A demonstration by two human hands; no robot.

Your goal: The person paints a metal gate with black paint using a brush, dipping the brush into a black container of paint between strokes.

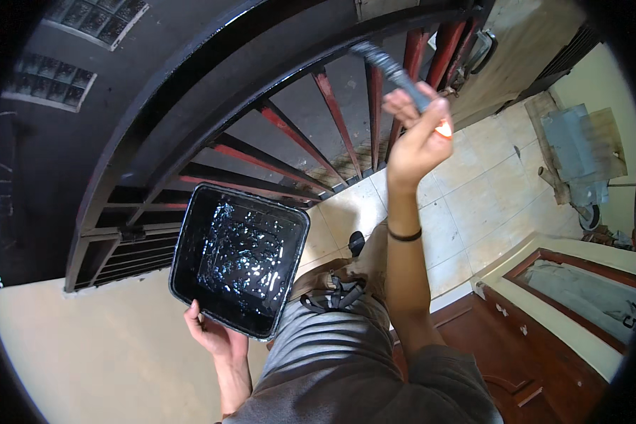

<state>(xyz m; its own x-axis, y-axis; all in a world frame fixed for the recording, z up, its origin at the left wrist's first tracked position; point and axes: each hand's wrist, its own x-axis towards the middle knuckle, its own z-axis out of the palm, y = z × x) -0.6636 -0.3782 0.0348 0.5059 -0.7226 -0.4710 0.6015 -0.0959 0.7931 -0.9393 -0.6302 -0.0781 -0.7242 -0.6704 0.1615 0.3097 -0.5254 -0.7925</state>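
My left hand (220, 338) grips the lower edge of a square black tub (182, 268), thumb over the rim and the other fingers mostly hidden beneath it. Wet, glossy black paint (244, 258) coats the tub's inside. In my right hand (418, 141) is a paintbrush (396, 72), held by its dark handle and slightly blurred. Its bristle end meets the curved black rail (261, 102) of a metal gate, as far as I can tell. Below that rail, the bars (284, 128) are partly black and partly red.
Pale floor tiles (466, 205) lie beyond my legs. At the right, a brown wooden door (480, 346) stands near a framed glass pane (586, 290). Flat sheets (579, 148) lean against the far right wall. A beige surface (113, 346) fills the lower left.
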